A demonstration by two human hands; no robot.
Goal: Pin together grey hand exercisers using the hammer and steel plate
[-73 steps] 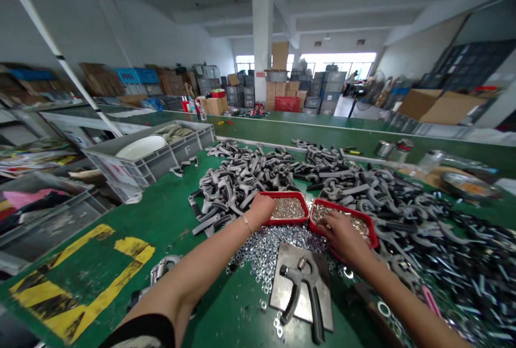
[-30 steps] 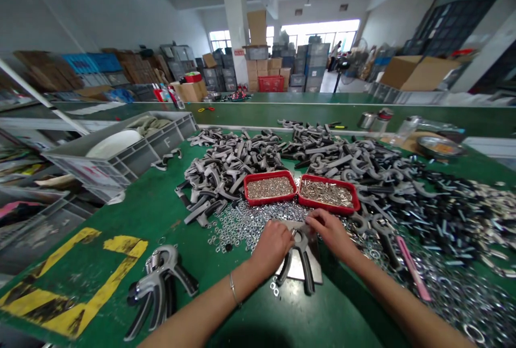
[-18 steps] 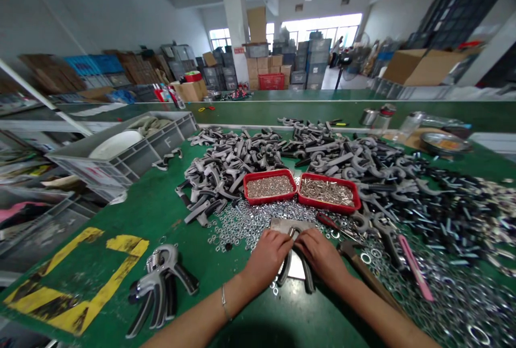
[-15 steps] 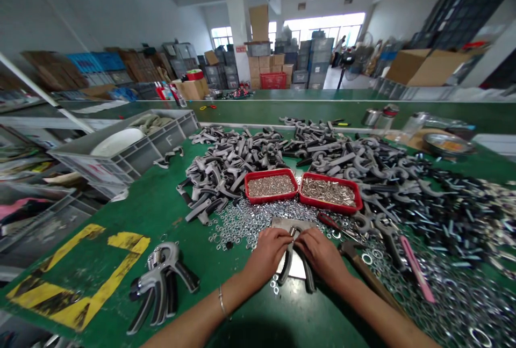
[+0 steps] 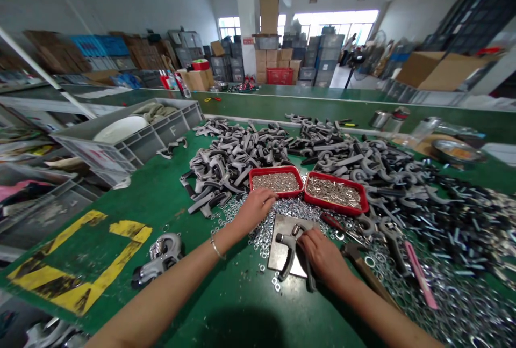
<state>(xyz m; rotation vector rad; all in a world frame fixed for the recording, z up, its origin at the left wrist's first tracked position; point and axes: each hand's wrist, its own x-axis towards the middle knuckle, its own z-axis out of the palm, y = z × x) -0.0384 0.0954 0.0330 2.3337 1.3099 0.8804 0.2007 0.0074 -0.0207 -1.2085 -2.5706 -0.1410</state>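
Note:
My right hand closes around one handle of a grey and black hand grip exerciser, which lies over a metal plate with its other handle spread to the left. A small coil or metal pin shows at its top, partly covered by my fingers. My left hand is off the exerciser, over the loose nuts at the front rim of the left red tray. Its fingers are loosely stretched, thumb apart, and nothing is visible in them. That tray holds tiny metal pieces; the right red tray holds metal pins.
A heap of grey and black handles spreads behind the trays. Right of my hands lie a hammer, a pink cutter, a screwdriver and many washers. An assembled exerciser and a grey crate are at left.
My left hand has left the exerciser and moved up and left to the left red tray. My right hand stays on the exerciser. The view has shifted slightly.

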